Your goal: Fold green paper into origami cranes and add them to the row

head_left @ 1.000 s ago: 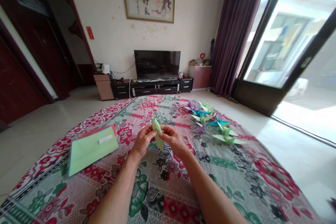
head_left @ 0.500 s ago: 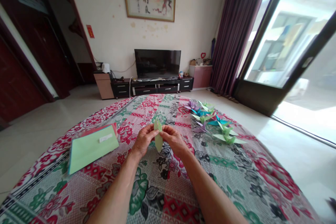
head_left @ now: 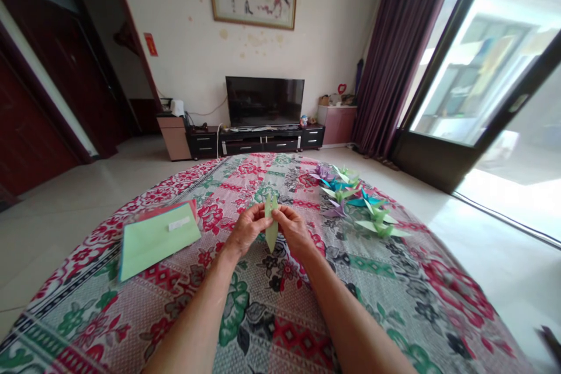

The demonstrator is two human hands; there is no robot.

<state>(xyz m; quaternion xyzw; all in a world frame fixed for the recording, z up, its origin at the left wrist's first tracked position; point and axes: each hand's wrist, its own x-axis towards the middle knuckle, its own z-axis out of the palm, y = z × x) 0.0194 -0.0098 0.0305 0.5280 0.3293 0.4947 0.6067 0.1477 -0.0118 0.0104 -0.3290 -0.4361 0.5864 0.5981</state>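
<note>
A narrow folded piece of light green paper [head_left: 271, 234] stands upright between my two hands above a floral cloth. My left hand [head_left: 248, 232] pinches its left side, fingers closed on it. My right hand [head_left: 294, 231] pinches the right side the same way. Two thin points of the paper stick up above my fingers and a longer point hangs below. A stack of coloured paper sheets [head_left: 155, 237] with a green sheet on top lies to the left of my hands.
Several folded paper cranes [head_left: 357, 204] in green, teal and purple lie on the floral tablecloth [head_left: 272, 315] to the right and beyond my hands. Farther off are a television [head_left: 265, 101] on a low dark cabinet, a framed picture, curtains and a glass door.
The green paper has turned from tilted to upright and narrower between my fingers. My hands have closed in slightly, and the view has shifted a little downward.
</note>
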